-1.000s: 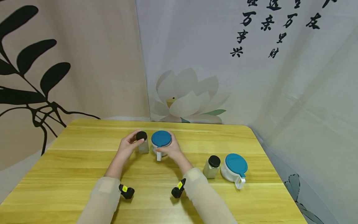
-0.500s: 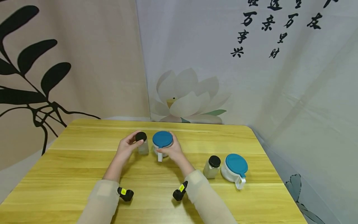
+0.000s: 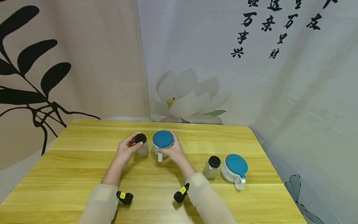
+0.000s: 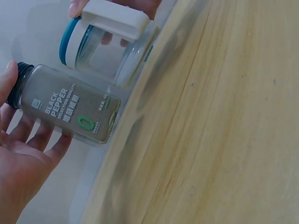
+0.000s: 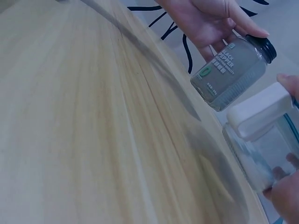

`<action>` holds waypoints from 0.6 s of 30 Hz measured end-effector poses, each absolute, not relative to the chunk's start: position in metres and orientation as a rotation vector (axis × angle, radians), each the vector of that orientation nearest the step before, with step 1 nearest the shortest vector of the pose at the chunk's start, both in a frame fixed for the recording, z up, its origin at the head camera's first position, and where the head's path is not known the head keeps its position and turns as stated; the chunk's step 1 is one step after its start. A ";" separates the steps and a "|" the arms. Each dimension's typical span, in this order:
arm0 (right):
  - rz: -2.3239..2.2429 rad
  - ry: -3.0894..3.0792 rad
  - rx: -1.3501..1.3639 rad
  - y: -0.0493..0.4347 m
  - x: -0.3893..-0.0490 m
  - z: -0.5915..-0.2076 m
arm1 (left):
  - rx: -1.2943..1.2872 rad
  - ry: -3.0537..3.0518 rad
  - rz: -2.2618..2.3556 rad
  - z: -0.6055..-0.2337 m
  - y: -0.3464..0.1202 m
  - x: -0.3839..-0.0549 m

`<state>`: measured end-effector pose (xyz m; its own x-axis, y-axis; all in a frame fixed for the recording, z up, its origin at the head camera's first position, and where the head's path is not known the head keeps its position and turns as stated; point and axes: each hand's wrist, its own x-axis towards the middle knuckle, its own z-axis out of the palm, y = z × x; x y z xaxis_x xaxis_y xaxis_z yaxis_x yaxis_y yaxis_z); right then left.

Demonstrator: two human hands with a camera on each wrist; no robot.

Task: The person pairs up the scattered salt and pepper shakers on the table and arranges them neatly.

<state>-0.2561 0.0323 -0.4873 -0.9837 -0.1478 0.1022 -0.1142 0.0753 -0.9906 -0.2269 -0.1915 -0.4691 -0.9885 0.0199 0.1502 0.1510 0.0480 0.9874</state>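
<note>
My left hand (image 3: 125,150) grips a square pepper jar (image 3: 144,150) by its black cap, thumb on the near side. In the left wrist view the "BLACK PEPPER" label of the pepper jar (image 4: 70,105) is readable, with grey-brown powder behind the glass. Just right of it, my right hand (image 3: 176,150) holds a clear glass seasoning pot (image 3: 162,139) with a blue lid and white handle, its fingers wrapped round the side. The handle of the seasoning pot (image 5: 259,112) points toward me. Both containers stand nearly upright, side by side with a narrow gap, close over the table.
On the right of the wooden table (image 3: 84,168) stand a second black-capped jar (image 3: 211,168) and a second blue-lidded seasoning pot (image 3: 234,169), close together. Behind the table's far edge hangs a printed curtain (image 3: 190,62). Black wrist cameras (image 3: 125,198) sit at both cuffs.
The left hand has drawn the pepper jar slightly toward me and left. The right hand has shifted a little to the right with the seasoning pot. Both grips stay the same.
</note>
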 end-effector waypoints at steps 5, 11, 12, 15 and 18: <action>-2.110 2.286 -0.288 0.033 -0.255 -0.488 | -0.193 -2.175 -2.122 -0.467 -0.192 -0.222; -2.112 2.267 -0.270 0.034 -0.252 -0.484 | -0.210 -2.165 -2.121 -0.464 -0.191 -0.217; -2.111 2.259 -0.267 0.034 -0.251 -0.482 | -0.210 -2.162 -2.119 -0.464 -0.191 -0.217; -2.103 2.246 -0.274 0.035 -0.243 -0.469 | -0.222 -2.147 -2.109 -0.463 -0.192 -0.214; -2.106 2.233 -0.297 0.036 -0.234 -0.456 | -0.225 -2.115 -2.121 -0.463 -0.192 -0.213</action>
